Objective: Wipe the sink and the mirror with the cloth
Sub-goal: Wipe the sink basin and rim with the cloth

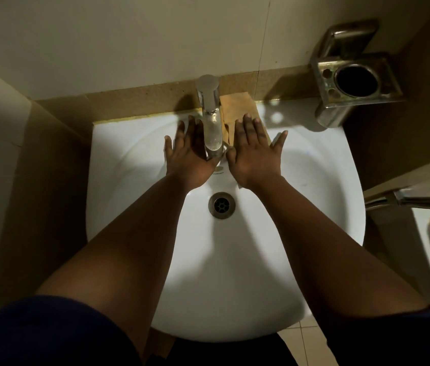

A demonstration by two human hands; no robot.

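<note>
Dim yellowish light, arm shadows across white sink (134, 165), wide-angle edge distortion

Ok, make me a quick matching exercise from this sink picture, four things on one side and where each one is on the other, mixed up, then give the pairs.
Things:
1. cloth
2. drain
3. metal holder
4. left hand

Places:
A. on the wall, right of the sink
B. bottom of the basin
C. left of the tap, fingers spread
D. on the back rim, under the right hand

Pairs: 1-D, 2-B, 3-A, 4-C
</note>
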